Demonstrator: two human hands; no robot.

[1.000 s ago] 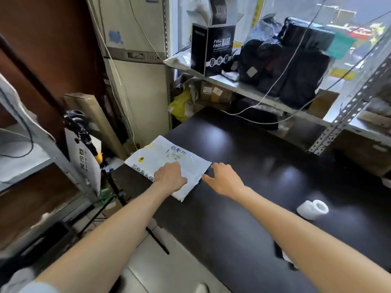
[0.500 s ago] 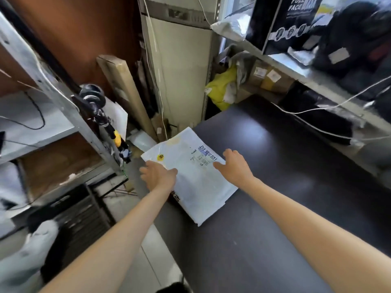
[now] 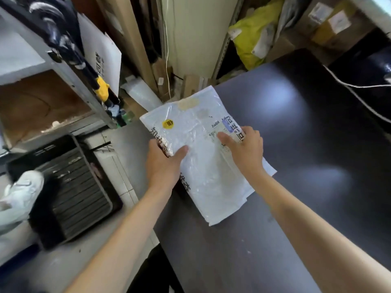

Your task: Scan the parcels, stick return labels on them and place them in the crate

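Left hand point(image 3: 165, 166) is gripping the left edge of the white parcel point(image 3: 203, 170), with the thumb lying on top and the fingers tucked underneath. Right hand point(image 3: 243, 151) is gripping the right edge in the same way, its thumb pressing beside the printed label point(image 3: 227, 132). Holding opposite edges is keeping the limp plastic mailer flat and label-up. By judgement, it is also readying the parcel for transfer to the black crate point(image 3: 69, 187), which is standing on the floor just left of the table point(image 3: 296, 155). The parcel is sitting over the left part of the table; whether it is resting there or lifted clear cannot be told. A round yellow sticker point(image 3: 167, 124) is showing near its far left corner. Large dark characters are running along the left edge, partly covered by the left hand and not legible. The label's small print is blurring beyond reading.
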